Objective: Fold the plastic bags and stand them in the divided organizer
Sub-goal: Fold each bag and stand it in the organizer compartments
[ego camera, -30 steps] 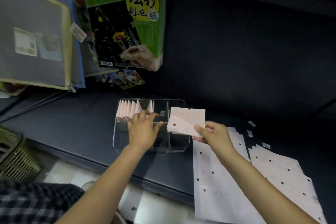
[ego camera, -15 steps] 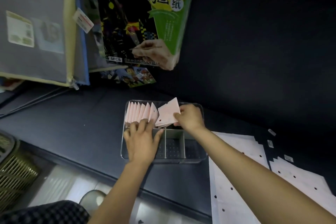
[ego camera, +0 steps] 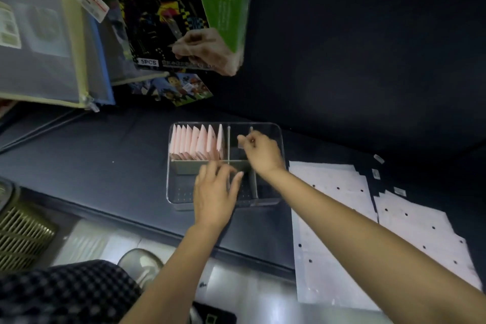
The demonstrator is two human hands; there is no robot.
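A clear divided organizer [ego camera: 277, 139] sits on the dark table. Its far-left compartment holds a row of folded pink plastic bags [ego camera: 197, 143] standing upright. My left hand [ego camera: 214, 189] rests over the near-left compartments, fingers spread, holding nothing. My right hand [ego camera: 260, 151] hovers over the far-middle compartment, fingers loosely curled, with nothing visible in them. Flat unfolded bags [ego camera: 334, 223] with dark dots lie in stacks on the table to the right of the organizer.
Green and black packaged stationery [ego camera: 184, 16] and zip folders [ego camera: 39, 34] hang at the back left. A mesh basket [ego camera: 21, 234] stands at the lower left beyond the table's edge. Small labels [ego camera: 376, 173] lie at the right.
My right hand has stood the folded bag at the right end of the row and let it go. My left hand slid back toward me, off the row.
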